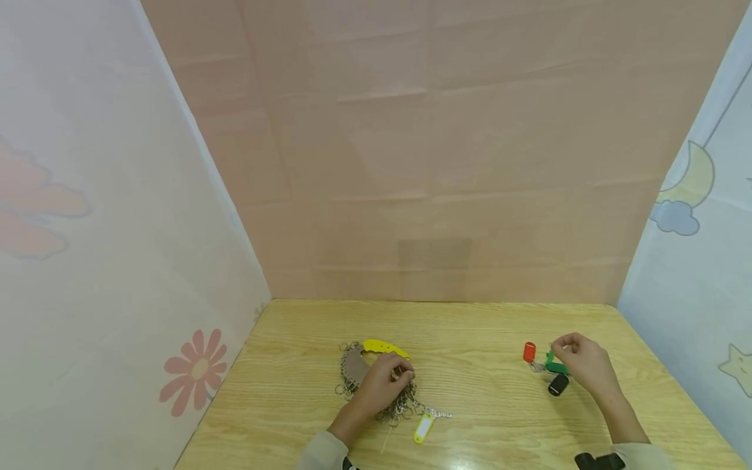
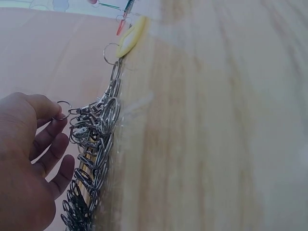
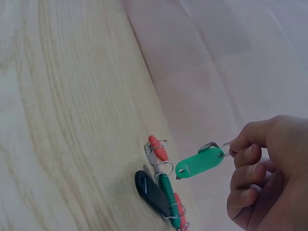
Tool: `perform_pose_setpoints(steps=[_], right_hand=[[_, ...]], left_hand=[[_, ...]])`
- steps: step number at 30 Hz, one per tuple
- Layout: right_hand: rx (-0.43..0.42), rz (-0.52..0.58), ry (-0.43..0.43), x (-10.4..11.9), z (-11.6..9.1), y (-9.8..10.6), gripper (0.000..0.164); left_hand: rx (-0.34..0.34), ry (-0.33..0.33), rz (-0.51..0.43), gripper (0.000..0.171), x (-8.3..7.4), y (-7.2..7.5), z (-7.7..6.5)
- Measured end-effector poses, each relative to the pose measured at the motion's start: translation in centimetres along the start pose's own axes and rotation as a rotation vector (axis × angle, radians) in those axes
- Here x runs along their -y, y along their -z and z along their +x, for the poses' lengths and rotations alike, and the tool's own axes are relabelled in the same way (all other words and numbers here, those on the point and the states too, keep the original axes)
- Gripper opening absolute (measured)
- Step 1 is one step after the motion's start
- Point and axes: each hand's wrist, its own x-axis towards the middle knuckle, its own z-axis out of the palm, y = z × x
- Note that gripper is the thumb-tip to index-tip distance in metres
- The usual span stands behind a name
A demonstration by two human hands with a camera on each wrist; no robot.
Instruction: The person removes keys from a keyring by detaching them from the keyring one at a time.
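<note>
My left hand [image 1: 382, 385] pinches a small metal split ring [image 2: 63, 109] between thumb and fingertip. That ring is at the edge of a tangle of rings and clips [image 2: 94, 139] along a curved grey metal plate [image 1: 352, 364] with a yellow handle [image 1: 384, 348]. A yellow key tag [image 1: 423, 428] with a short chain lies near the bunch. On the right, my right hand [image 1: 587, 367] pinches the ring of a green key tag [image 3: 201, 162], which hangs above the table. Below it lie another green tag [image 3: 168, 199], a black tag [image 3: 151, 192] and a red tag [image 1: 529, 352].
Both groups lie on a wood-grain table [image 1: 476, 365]. A plain pinkish-brown backdrop [image 1: 446, 163] stands behind it. Printed side panels close off the left [image 1: 117, 196] and right [image 1: 705, 274].
</note>
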Motion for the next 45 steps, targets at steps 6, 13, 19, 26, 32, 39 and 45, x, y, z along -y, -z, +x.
perform_pose_setpoints(steps=[6,13,19,26,32,39,45], right_hand=[[0.009,-0.012,-0.005,-1.2,0.3,-1.0,0.042],[0.033,-0.018,-0.017,-1.6,0.4,-1.8,0.041],[0.042,-0.02,-0.018,-1.8,0.7,-2.1,0.038],[0.02,-0.054,-0.02,-1.7,1.0,-2.3,0.036],[0.022,-0.02,-0.026,-1.1,0.8,-2.7,0.039],[0.047,0.023,0.011,0.2,-0.2,-3.2,0.038],[0.045,0.04,0.088,2.2,-1.1,-4.4,0.034]], left_hand=[[0.0,0.003,-0.012,0.01,0.1,0.0,-0.2],[0.009,0.013,-0.023,0.01,0.2,0.1,-0.3],[0.007,0.025,-0.02,0.009,0.1,0.1,-0.2],[0.008,0.038,-0.02,0.009,0.0,0.1,-0.2],[0.008,0.031,-0.012,0.01,0.1,0.1,-0.2],[0.003,0.024,0.006,0.009,0.1,0.2,-0.1],[0.0,0.039,0.028,0.008,-0.1,0.3,-0.3]])
